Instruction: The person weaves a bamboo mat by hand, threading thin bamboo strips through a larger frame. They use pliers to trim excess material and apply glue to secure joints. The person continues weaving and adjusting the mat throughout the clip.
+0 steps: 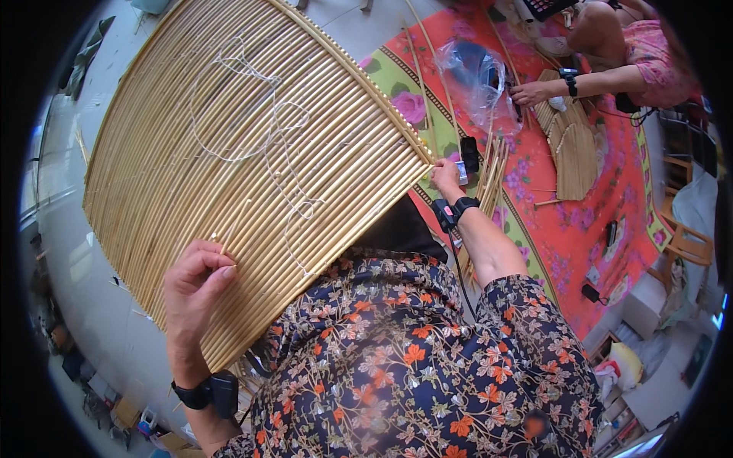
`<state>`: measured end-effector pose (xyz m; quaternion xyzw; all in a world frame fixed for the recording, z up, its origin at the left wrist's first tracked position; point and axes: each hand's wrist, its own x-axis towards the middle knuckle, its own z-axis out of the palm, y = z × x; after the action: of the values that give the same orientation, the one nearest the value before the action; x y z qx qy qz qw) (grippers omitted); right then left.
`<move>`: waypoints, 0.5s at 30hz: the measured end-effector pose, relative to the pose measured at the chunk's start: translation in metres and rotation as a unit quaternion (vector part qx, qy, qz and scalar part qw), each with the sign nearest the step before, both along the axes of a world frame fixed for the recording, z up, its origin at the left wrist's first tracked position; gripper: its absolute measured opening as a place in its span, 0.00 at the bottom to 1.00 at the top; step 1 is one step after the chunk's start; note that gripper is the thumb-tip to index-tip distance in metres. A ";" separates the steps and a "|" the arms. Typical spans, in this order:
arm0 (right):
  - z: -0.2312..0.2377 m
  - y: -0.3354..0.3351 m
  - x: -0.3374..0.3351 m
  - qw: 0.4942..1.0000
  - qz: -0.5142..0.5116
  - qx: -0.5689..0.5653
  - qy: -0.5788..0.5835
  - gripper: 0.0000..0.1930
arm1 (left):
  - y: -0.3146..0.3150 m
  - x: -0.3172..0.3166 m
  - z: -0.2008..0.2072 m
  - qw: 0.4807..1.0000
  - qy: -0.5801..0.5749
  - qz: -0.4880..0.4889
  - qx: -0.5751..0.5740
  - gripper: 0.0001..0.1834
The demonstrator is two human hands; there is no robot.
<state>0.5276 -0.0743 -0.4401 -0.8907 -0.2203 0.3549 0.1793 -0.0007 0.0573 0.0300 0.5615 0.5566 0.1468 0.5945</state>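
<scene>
A large panel of straw-coloured reed stalks (160, 145), laid side by side, spreads across my lap and reaches far to the left. Loose white thread (275, 126) lies over it in wide loops. Above the panel's near left part, my left hand (197, 286) is closed in a pinch. A short, thin pale stick (237, 227) rises from its fingertips. My right hand (447, 179) grips the panel's right corner, thumb and fingers closed at the edge strip. Whether it also holds thread there is too small to tell.
A red floral floor cloth (553, 259) covers the right side. Loose stalks (492, 172), a clear plastic bag (477, 84) and a smaller reed piece (576, 160) lie on it. Another person's hand (531, 93) reaches in at upper right. Wooden stools (689, 244) stand at far right.
</scene>
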 end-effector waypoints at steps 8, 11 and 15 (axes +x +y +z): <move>0.086 0.034 0.043 0.972 0.094 0.165 -0.135 0.13 | -0.001 -0.002 0.001 1.000 -0.021 -0.012 0.015 0.03; 0.193 0.097 0.034 0.919 0.056 0.373 -0.113 0.11 | 0.004 0.002 0.013 0.998 -0.060 -0.013 0.007 0.04; 0.400 0.140 -0.092 0.829 0.156 0.514 0.153 0.09 | -0.001 -0.001 0.013 0.995 -0.100 -0.009 -0.015 0.05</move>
<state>0.4353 0.0661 -0.0397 -0.5581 -0.4770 0.3450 0.5848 -0.0021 0.0568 0.0425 0.5401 0.4918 0.1884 0.6565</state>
